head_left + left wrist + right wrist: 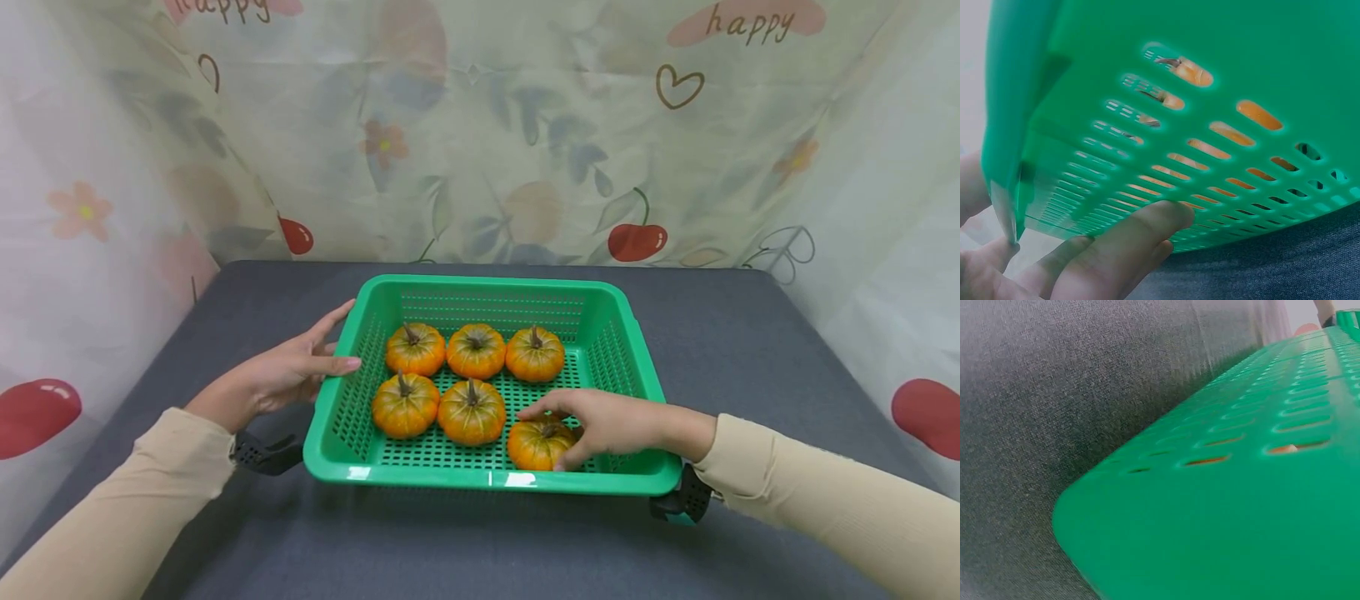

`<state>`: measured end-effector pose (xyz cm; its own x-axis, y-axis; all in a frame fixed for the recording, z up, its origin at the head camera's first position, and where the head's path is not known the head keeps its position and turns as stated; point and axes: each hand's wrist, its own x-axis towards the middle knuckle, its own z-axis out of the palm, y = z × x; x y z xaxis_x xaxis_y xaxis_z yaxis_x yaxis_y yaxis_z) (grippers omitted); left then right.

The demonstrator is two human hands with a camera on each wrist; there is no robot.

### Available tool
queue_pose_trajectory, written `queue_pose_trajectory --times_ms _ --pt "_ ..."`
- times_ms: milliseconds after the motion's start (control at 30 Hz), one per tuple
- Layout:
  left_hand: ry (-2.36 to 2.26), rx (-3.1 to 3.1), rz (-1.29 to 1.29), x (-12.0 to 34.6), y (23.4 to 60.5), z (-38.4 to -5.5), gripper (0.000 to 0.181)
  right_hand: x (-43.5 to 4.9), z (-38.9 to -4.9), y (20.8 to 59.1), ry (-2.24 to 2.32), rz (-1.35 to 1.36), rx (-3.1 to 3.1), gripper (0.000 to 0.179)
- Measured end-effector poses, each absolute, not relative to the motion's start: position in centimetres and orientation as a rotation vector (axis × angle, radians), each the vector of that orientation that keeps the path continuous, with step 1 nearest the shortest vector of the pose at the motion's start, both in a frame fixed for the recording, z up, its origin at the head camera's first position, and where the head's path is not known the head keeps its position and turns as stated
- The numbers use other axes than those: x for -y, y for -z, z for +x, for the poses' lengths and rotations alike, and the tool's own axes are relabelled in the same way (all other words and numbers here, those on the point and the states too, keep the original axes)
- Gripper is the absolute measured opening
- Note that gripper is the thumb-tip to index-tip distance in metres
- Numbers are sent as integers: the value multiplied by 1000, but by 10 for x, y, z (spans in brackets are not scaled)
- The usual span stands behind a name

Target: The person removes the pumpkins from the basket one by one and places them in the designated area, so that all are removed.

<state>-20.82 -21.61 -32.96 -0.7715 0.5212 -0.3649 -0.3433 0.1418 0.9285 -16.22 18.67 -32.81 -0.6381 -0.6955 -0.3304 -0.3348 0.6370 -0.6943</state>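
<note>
A green plastic basket (420, 475) with slotted walls stands on the table. My left hand (288, 371) grips its left rim, thumb over the edge; the left wrist view shows fingers (1135, 240) against the outer wall (1285, 56). Inside the basket, my right hand (615, 421) holds a small orange pumpkin (528, 447) at the front right, thumb on its near side and fingers on its far side. Two more pumpkins sit left of it, one in the middle (472, 413). The right wrist view has only the basket's outer wall (1210, 531), without the hand.
Three pumpkins form the back row, including a middle one (476, 352). The dark grey table (720, 333) extends around the basket. A patterned curtain (480, 150) hangs behind it, and pale sheets hang on both sides.
</note>
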Motion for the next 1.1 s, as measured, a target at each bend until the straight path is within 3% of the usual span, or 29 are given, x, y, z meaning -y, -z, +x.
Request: queue_pose_trajectory --times_ms 1100 --pt "-1712 -1765 184 216 330 -208 99 -221 -150 301 1218 -826 -2341 71"
